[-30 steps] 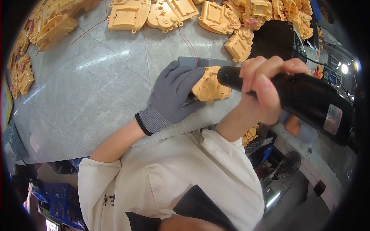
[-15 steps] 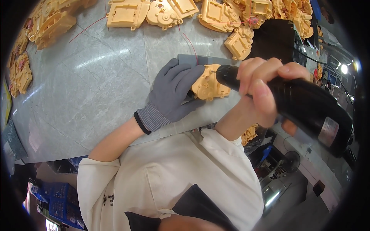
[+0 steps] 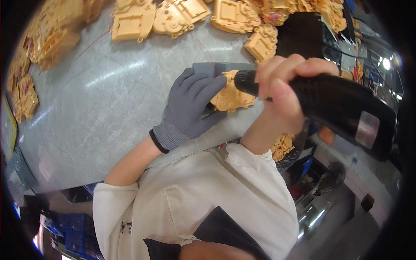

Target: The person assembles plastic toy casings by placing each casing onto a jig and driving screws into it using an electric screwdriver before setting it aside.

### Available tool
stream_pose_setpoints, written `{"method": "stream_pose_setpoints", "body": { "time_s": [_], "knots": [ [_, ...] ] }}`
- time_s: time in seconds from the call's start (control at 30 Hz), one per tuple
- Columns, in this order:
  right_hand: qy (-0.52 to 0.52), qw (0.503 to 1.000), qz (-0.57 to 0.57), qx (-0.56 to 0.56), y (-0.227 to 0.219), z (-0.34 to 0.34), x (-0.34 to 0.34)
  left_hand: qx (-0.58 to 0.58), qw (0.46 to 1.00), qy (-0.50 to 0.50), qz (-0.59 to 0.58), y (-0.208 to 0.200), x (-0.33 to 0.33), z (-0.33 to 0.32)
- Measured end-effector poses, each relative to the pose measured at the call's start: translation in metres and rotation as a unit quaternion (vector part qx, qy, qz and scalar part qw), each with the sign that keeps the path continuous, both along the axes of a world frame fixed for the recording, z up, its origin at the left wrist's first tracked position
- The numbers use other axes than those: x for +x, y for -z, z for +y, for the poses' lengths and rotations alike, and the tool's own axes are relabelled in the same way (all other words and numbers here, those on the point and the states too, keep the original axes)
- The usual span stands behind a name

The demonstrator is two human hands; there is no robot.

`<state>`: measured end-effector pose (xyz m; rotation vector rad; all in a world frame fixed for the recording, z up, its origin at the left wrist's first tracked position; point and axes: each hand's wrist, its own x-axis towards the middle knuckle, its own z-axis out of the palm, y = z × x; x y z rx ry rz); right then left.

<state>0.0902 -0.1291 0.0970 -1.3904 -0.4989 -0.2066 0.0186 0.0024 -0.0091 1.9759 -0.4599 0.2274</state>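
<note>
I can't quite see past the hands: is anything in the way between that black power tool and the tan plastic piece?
Nothing visible. The black power tool in the right hand points its tip straight at the tan plastic piece, which the gloved left hand steadies from the side.

Your left hand wears a knitted grey glove with a black cuff band, its fingers matching grey; your right hand is bare. The moulded plastic part under them is pale tan-yellow, as are the loose moulded pieces further back (a thin red wire runs among them). The chunky power tool is glossy black with a silver label. The table is mottled grey; your sleeves are cream white.
</note>
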Motion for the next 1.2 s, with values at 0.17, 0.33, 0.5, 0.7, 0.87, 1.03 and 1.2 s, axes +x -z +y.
{"method": "stream_pose_setpoints", "body": {
  "time_s": [0.17, 0.33, 0.5, 0.7, 0.87, 1.03, 1.2],
  "knots": [
    [0.037, 0.99, -0.117, 0.073, -0.019, -0.07, -0.016, 0.099, 0.994, 0.034, 0.023, -0.007, 0.013, 0.002],
    [0.383, 0.915, -0.074, 0.102, -0.044, -0.154, -0.001, 0.098, 0.994, 0.046, 0.012, -0.009, 0.008, 0.0],
    [0.414, 0.908, -0.054, 0.023, -0.01, -0.16, 0.028, 0.087, 0.994, 0.059, 0.03, -0.009, 0.01, 0.0],
    [0.362, 0.928, -0.061, 0.068, -0.017, -0.162, 0.009, 0.098, 0.992, 0.06, 0.052, -0.008, 0.007, -0.001],
    [0.369, 0.926, -0.069, 0.039, -0.019, -0.157, 0.034, 0.106, 0.991, 0.063, 0.048, -0.009, 0.007, -0.003],
    [0.288, 0.957, -0.025, 0.014, -0.012, -0.168, 0.025, 0.112, 0.992, 0.044, 0.045, -0.009, 0.008, -0.002],
    [0.152, 0.985, -0.063, 0.046, -0.021, -0.128, -0.042, 0.095, 0.994, 0.051, 0.012, -0.007, 0.008, -0.001]
  ]
}}
